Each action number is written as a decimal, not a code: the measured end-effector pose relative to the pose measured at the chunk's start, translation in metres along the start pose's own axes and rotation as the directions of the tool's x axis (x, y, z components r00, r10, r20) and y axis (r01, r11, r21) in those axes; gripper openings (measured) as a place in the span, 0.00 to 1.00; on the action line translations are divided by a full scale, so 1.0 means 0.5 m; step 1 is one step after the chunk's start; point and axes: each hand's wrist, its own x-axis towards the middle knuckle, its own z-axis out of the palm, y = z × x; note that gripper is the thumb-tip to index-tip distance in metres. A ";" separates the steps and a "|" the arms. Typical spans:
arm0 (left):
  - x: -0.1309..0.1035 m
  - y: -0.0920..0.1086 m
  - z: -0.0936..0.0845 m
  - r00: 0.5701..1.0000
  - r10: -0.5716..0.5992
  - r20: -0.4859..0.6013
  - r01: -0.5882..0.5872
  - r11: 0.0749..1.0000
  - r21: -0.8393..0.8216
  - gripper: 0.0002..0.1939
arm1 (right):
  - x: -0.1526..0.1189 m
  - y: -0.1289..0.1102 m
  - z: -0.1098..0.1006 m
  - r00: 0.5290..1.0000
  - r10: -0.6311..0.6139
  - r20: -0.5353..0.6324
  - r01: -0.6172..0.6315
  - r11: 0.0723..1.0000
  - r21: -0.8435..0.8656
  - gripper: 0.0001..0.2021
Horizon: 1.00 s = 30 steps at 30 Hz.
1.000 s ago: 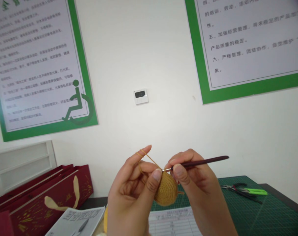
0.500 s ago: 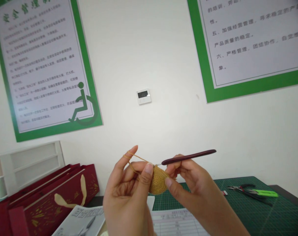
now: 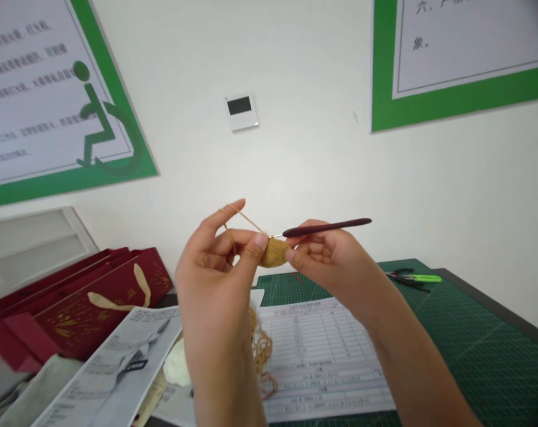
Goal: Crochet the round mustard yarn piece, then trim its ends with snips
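A small mustard-yellow crochet piece is held up between both hands, above the table. My left hand pinches its left edge between thumb and fingers. Yellow yarn loops round the raised left index finger and runs down to the work. My right hand grips a crochet hook with a dark red-brown handle, and its thumb and a finger touch the piece's right edge. The metal tip of the hook meets the top edge beside my left thumb; the stitch there is too small to make out.
Beneath my hands, printed sheets and loose yarn lie by a green cutting mat. Black-handled pliers and a bright green tool rest at its far side. Dark red gift bags stand left; a wall is behind.
The view has tilted downward, showing more of the table, papers and loose yarn. The crochet piece has tipped, so its face looks flatter. Both hands keep their holds.
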 end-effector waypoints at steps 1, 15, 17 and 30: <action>0.000 -0.002 0.002 1.000 -0.006 -0.001 0.006 1.000 0.017 0.23 | -0.001 0.001 -0.001 0.999 0.036 0.008 -0.036 0.999 -0.012 0.07; 0.001 -0.019 -0.001 0.999 -0.011 0.041 0.006 0.994 0.114 0.24 | 0.002 0.001 -0.022 0.991 0.032 0.129 -0.041 0.997 0.067 0.04; 0.002 -0.021 -0.002 0.999 -0.004 0.054 -0.002 0.994 0.107 0.24 | 0.002 -0.001 -0.023 0.991 0.028 0.131 -0.038 0.996 0.076 0.05; 0.005 -0.027 -0.005 0.996 0.052 0.074 -0.055 0.998 0.033 0.22 | -0.004 -0.004 -0.033 0.984 0.028 0.177 -0.042 0.996 0.074 0.04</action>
